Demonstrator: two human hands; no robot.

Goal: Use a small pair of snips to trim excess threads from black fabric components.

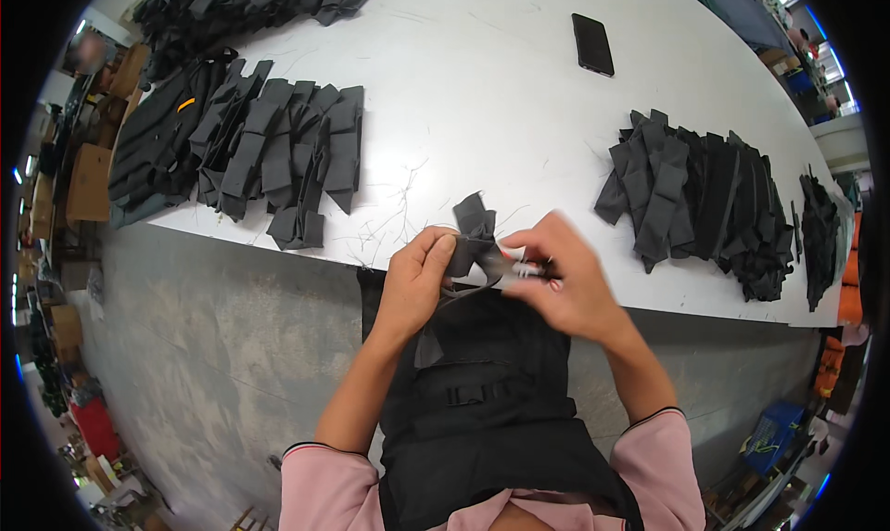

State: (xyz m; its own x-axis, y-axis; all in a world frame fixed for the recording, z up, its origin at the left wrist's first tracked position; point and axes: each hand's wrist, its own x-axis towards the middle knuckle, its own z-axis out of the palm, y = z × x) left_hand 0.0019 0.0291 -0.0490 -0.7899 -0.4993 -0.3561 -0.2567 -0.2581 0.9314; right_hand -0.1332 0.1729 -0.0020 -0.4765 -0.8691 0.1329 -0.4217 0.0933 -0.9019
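My left hand (413, 285) pinches a dark grey sewn fabric strip (475, 221), folded and bent, just over the table's near edge. Part of the strip hangs below the fingers, in front of a black apron (482, 401). Close beside it, my right hand (577, 285) is closed around small thread snips (528, 270) with a light metal part and a bit of red. Motion smears the snips and the fingertips, so I cannot tell whether the blades touch the fabric. Loose dark threads (405, 192) are scattered on the white table (473, 95) beyond the hands.
Piles of similar dark strips lie at the left (292, 151) and the right (700, 197). Dark bags (162, 137) and a larger heap (250, 7) sit farther left. A black phone (592, 45) rests at the back. A blue crate (774, 436) stands on the floor, right.
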